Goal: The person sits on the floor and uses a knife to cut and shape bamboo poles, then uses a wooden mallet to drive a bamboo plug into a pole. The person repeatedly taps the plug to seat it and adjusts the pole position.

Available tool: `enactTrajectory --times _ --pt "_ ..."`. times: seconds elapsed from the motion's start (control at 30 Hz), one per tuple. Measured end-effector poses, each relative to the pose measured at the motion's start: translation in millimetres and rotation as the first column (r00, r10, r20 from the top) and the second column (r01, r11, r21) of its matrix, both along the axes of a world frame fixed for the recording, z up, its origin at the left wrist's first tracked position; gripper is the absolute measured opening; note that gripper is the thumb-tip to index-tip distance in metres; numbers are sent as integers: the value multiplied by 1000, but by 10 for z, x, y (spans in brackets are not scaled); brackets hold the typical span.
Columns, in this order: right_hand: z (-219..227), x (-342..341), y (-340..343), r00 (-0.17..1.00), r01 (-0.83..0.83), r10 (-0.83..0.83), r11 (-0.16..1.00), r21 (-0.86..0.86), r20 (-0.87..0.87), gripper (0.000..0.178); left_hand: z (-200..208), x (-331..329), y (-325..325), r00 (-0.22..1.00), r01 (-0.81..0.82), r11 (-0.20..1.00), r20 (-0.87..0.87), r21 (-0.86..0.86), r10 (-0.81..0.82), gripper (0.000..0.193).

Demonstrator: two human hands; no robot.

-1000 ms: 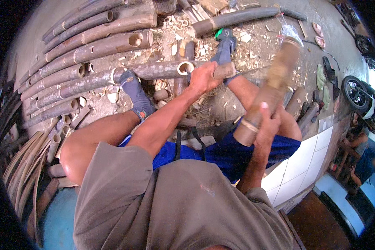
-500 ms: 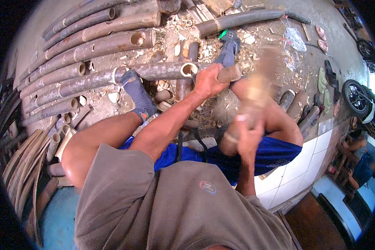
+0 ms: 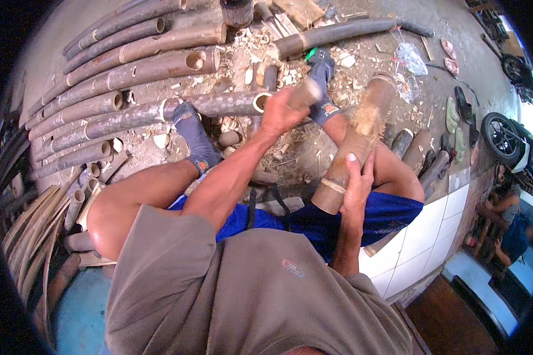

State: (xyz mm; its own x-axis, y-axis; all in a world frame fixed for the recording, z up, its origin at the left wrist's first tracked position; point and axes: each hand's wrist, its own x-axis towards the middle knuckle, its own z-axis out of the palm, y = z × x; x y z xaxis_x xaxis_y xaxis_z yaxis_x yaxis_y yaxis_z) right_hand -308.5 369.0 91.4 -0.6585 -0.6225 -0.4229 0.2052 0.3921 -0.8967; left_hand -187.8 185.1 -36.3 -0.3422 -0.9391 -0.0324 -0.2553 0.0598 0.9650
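My left hand (image 3: 278,111) is closed round a thick wooden handle (image 3: 305,94), blurred at its end. Whatever blade it has is hidden behind the fist, beside the open end of a mottled bamboo pole (image 3: 219,104). My right hand (image 3: 356,180) grips a short, thick bamboo length (image 3: 344,155) near its lower end. That piece slants up to the right, its middle worn pale and frayed, apart from the wooden handle. A grey-socked foot (image 3: 190,127) of mine presses on the pole, and my other socked foot (image 3: 322,74) is beyond the left hand.
Several bamboo poles (image 3: 142,71) lie side by side at the left, above a bundle of split strips (image 3: 32,236). Wood chips (image 3: 249,38) litter the ground. Another bamboo pole (image 3: 337,35) lies at the far side. Sandals (image 3: 452,115), a motorcycle wheel (image 3: 498,137) and another person (image 3: 506,219) are at the right.
My left hand has shifted left and slightly away with the wooden handle. The bamboo length in my right hand, blurred by motion before, now shows sharply, leaning up and right.
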Motion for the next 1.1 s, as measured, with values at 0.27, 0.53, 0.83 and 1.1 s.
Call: enactTrajectory --times 0.27,0.53,0.83,1.1 --pt "268 -246 -567 981 -191 186 974 -121 -57 76 121 830 -711 693 -669 726 -219 163 687 45" --pt "-17 -1380 -1480 767 -349 426 905 244 -481 87 372 597 -413 484 -727 553 -266 407 833 38" --pt "-338 -857 -1264 506 -431 477 862 269 -719 68 907 115 -392 712 -449 888 -560 100 423 42" --pt "-280 -35 -872 516 34 486 811 -584 705 76 1213 -378 435 939 -12 893 -312 -451 -146 50"
